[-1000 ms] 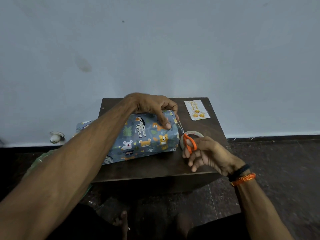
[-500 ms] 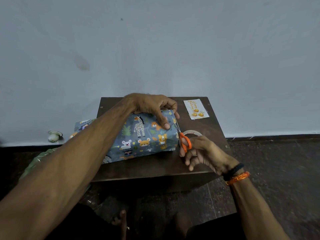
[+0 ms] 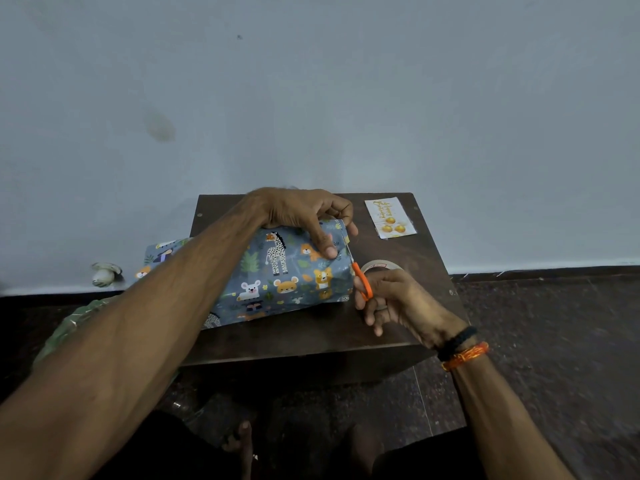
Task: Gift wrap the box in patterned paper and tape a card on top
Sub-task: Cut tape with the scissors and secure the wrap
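Blue-grey patterned paper (image 3: 277,275) with cartoon animals is wrapped over the box on the small dark table (image 3: 311,337); the box itself is hidden. My left hand (image 3: 304,216) presses down on the paper's top right end, thumb on the front face. My right hand (image 3: 391,303) holds orange-handled scissors (image 3: 362,282), whose blades reach up along the paper's right edge. A white card (image 3: 389,218) with gold print lies at the table's back right corner. The tape roll (image 3: 379,265) sits just behind my right hand.
The pale wall stands directly behind the table. A small white-green object (image 3: 104,273) lies on the floor at the left by the wall. Green plastic (image 3: 69,327) shows under my left forearm. My foot (image 3: 242,441) rests on the dark floor below the table.
My right hand and the scissors have moved left, from over the tape roll to the paper's right edge. The left hand has kept its hold.
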Demonstrator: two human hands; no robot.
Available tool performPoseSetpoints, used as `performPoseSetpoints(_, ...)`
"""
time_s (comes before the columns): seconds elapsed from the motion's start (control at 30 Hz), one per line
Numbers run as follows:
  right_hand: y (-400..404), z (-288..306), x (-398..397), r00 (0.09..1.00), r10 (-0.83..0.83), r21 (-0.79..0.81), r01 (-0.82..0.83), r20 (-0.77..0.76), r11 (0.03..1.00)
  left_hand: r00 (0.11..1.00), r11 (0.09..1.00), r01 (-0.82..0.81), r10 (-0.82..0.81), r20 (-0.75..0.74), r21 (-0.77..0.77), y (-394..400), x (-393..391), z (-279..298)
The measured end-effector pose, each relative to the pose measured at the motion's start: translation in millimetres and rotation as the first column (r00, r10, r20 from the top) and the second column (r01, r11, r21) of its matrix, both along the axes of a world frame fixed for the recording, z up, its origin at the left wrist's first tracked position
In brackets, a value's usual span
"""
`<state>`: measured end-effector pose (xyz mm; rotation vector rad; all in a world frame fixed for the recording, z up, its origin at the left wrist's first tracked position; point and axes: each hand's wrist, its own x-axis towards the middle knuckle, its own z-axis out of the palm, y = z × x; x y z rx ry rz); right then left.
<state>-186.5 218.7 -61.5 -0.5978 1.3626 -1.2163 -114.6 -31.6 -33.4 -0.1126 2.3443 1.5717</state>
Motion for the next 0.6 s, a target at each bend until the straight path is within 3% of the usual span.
performPoseSetpoints(0.37, 13, 4, -1, 0.998, -0.055, -0.005, 0.055, 0.008, 0.998, 1.000, 1.000, -0.007, 0.007, -0.023, -0.006, -2, -2, -2)
performPoseSetpoints(0.6, 15, -1, -7, 0.999, 0.011, 0.095, -0.015, 0.049, 0.995, 1.000, 0.998, -0.009, 0.008, 0.012, 0.064, -2, -4, 3)
